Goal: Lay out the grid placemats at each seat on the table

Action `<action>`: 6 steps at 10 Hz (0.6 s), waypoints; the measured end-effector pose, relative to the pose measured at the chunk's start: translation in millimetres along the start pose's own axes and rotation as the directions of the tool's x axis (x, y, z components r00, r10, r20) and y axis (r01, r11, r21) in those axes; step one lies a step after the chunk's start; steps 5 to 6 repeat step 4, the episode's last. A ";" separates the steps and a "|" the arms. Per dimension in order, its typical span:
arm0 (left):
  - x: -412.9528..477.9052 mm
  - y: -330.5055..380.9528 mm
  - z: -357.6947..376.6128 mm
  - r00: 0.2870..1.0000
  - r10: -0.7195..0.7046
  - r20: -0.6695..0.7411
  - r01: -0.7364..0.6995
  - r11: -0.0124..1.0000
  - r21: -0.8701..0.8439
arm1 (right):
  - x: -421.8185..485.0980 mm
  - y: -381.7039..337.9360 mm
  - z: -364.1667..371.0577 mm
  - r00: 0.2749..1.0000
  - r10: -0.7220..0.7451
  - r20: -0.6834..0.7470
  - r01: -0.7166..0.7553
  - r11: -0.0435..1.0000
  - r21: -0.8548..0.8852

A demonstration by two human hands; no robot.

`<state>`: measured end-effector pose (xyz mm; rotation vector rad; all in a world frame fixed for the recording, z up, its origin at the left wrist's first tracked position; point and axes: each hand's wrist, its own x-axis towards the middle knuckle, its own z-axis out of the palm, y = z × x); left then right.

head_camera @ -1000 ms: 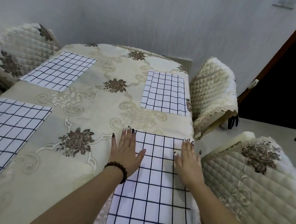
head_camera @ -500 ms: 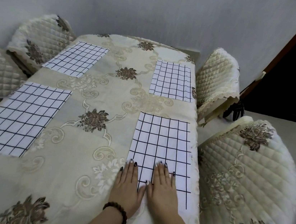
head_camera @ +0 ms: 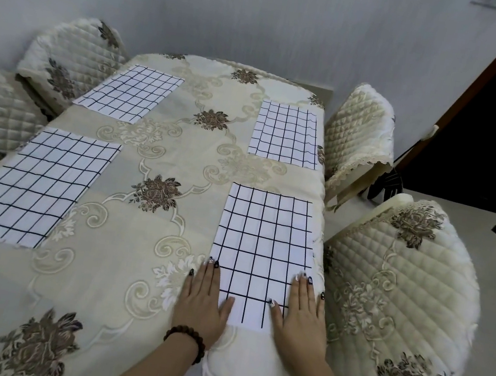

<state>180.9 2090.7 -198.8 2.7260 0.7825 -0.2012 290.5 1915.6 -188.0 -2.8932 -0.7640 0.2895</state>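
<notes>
step: smoothing the last-placed white cloth placemat with black grid lines (head_camera: 263, 253), lower centre-right of frame, in front of the near cream quilted chair with brown flower print (head_camera: 397, 289).
left hand (head_camera: 201, 304): flat, fingers straight and together, palm down on the mat's lower left corner, part on the mat, part on the cream floral tablecloth (head_camera: 123, 266). Grips nothing. Dark bead bracelet (head_camera: 185, 339) on the wrist.
right hand (head_camera: 302, 318): flat, fingers straight, pressing the mat's lower right corner near the table edge. Grips nothing.
mat state: flat, edges roughly parallel to the table edge; lower edge partly hidden by both hands, so can't confirm it's wrinkle-free there.
other mats: upper-right grid placemat (head_camera: 285, 133), upper-left grid placemat (head_camera: 130, 93), mid-left grid placemat (head_camera: 35, 185), each beside a quilted chair.
progress: four mats down, one per visible seat. Likely near done.
next: lift both hands straight up without dragging the cloth; check for any seat outside the frame.
</notes>
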 end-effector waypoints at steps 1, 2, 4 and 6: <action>0.0 -2.4 -1.6 1.000 -0.020 -0.010 0.020 1.000 -0.024 | -1.4 1.6 -1.3 1.000 0.005 0.009 -0.005 1.000 0.008; 0.4 -3.3 2.1 0.999 0.013 0.032 -0.010 0.997 -0.079 | -1.6 -0.1 0.3 1.000 -0.003 0.003 0.003 1.000 0.023; -1.2 -13.3 -24.3 0.999 0.016 -0.033 -0.028 0.904 -0.426 | 7.4 10.8 -5.3 0.996 0.037 0.080 -0.059 0.952 0.302; -1.2 -13.3 -24.3 0.999 0.016 -0.033 -0.028 0.904 -0.426 | 7.4 10.8 -5.3 0.996 0.037 0.080 -0.059 0.952 0.302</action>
